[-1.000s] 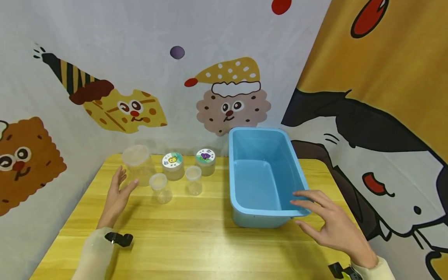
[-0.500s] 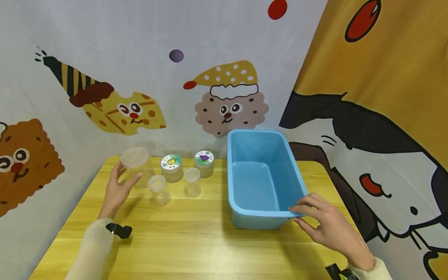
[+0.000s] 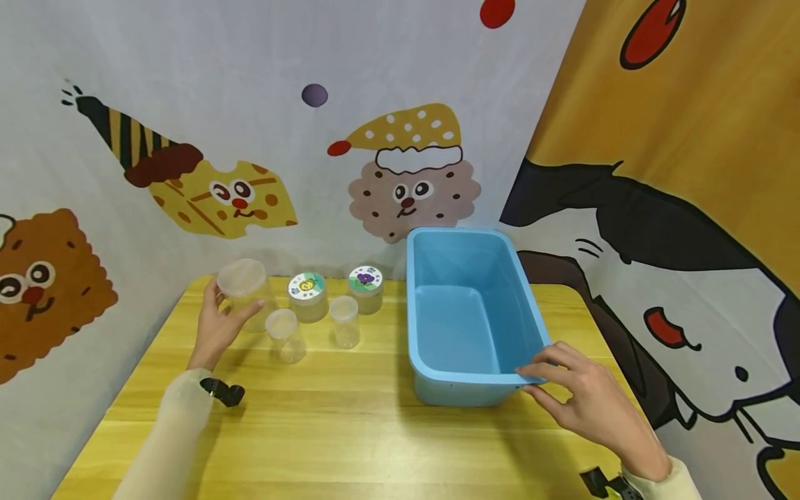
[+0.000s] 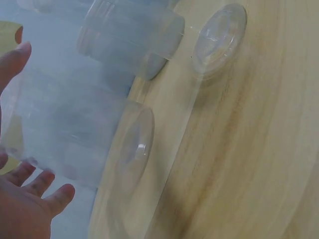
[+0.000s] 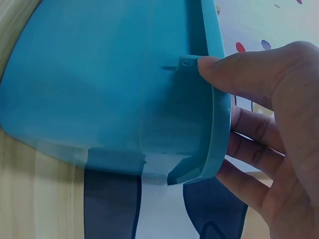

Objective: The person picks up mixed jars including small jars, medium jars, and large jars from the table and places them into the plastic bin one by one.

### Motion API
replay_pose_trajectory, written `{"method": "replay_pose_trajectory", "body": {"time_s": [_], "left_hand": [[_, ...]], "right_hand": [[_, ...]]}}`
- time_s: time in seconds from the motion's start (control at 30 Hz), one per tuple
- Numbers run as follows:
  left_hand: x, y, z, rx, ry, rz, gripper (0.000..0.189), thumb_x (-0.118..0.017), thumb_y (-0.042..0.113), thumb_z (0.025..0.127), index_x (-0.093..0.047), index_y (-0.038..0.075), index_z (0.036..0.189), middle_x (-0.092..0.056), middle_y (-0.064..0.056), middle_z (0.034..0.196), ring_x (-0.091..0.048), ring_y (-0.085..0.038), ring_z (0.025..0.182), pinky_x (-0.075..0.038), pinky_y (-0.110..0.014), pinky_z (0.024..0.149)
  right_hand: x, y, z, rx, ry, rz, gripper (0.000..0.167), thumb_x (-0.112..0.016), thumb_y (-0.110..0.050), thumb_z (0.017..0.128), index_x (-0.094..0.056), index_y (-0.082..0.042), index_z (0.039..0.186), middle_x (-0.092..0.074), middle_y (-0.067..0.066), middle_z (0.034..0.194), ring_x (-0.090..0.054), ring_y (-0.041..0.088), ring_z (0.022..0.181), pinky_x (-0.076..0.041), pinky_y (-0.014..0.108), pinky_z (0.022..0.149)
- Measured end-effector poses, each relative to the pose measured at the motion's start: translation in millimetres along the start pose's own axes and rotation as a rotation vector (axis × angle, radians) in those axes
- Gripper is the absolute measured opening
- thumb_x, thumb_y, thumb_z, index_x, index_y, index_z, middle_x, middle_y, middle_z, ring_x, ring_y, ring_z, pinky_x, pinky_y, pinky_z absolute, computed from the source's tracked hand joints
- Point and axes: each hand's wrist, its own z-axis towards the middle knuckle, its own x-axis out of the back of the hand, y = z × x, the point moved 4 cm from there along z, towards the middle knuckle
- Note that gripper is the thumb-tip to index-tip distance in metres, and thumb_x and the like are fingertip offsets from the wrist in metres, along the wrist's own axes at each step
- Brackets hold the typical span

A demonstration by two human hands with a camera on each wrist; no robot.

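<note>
In the head view, my left hand point(image 3: 215, 337) is at the left side of a large clear plastic jar point(image 3: 257, 305) with a frosted lid. Its fingertips reach the jar's side in the left wrist view, while the thumb point(image 4: 15, 62) stands apart from the wall. The jar stands upright on the table. My right hand point(image 3: 590, 403) pinches the near right corner of a light blue plastic basin point(image 3: 450, 392). The right thumb point(image 5: 234, 74) presses the outside below the rim, with the other fingers over the inner side.
Two small clear jars, a left one point(image 3: 289, 340) and a right one point(image 3: 346, 326), stand beside the large jar. Behind them are two squat jars with printed lids, one yellow-flowered point(image 3: 307, 298) and one purple-flowered point(image 3: 367, 288). A cartoon-print curtain point(image 3: 250, 55) hangs behind the wooden table point(image 3: 325, 444).
My left hand has moved up and right, closer round the large jar. My right hand has come onto the basin's rim and now grips it. The jars have stayed put.
</note>
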Motion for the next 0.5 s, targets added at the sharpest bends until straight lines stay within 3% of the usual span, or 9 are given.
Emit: {"method": "replay_pose_trajectory", "body": {"time_s": [0.5], "left_hand": [[-3.9, -1.1, 3.1, 0.012, 0.109, -0.003, 0.099, -0.082, 0.038, 0.088, -0.019, 0.027, 0.164, -0.030, -0.012, 0.166, -0.033, -0.037, 0.151, -0.033, -0.058, 0.121]], "right_hand": [[-2.0, 1.7, -0.7, -0.022, 0.009, -0.023, 0.040, -0.092, -0.015, 0.069, -0.078, -0.030, 0.104, -0.065, -0.017, 0.104, -0.059, 0.002, 0.095, -0.050, 0.013, 0.073]]}}
